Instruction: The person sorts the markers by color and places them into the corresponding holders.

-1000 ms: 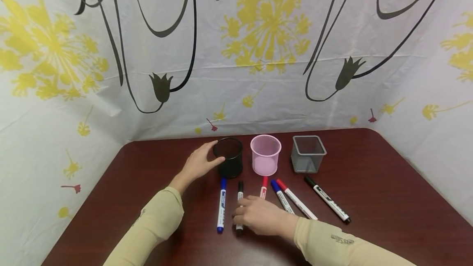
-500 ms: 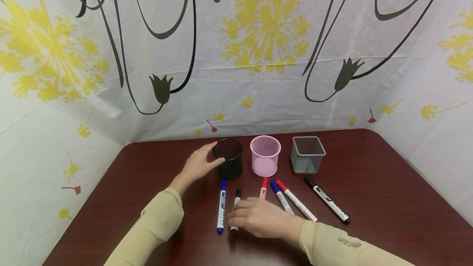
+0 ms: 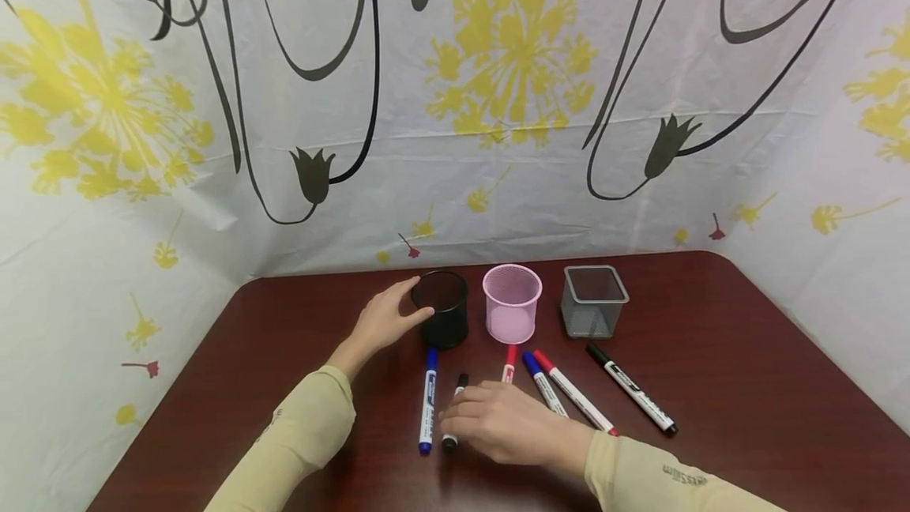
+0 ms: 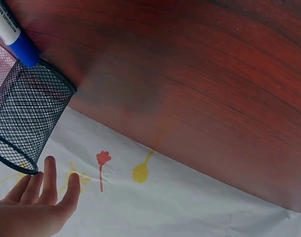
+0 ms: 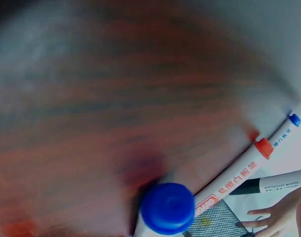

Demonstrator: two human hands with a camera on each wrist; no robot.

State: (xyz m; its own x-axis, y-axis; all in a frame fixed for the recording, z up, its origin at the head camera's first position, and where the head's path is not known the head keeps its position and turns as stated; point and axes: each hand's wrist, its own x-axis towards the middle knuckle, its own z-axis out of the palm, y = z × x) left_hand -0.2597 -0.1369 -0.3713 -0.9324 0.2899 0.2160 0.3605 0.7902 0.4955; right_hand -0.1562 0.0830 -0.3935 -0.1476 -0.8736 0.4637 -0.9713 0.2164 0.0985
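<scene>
My left hand [image 3: 387, 318] is at the left side of a round black mesh pen cup [image 3: 448, 326], with the thumb in front and the fingers by the rim. In the left wrist view its fingers [image 4: 51, 180] reach up, fairly straight, to the edge of the cup. My right hand [image 3: 501, 421] bends over a black-capped whiteboard marker [image 3: 461, 384] and pinches its middle, which the fingers hide. Both ends of the marker stick out. A blue marker [image 3: 428, 409] lies just left of it, below the black cup.
A pink round mesh cup [image 3: 510, 322] and a grey square one [image 3: 592, 316] stand beside the black cup. Right of my right hand lie a red marker [image 3: 509, 367], a blue [image 3: 546, 387], another red [image 3: 579, 397] and a black one [image 3: 633, 389]. Patterned cloth [image 3: 426, 180] surrounds the table.
The pinched black marker has tilted, its cap end leaning right, and has slid slightly toward me and left with my right hand. My left hand stays at the black cup.
</scene>
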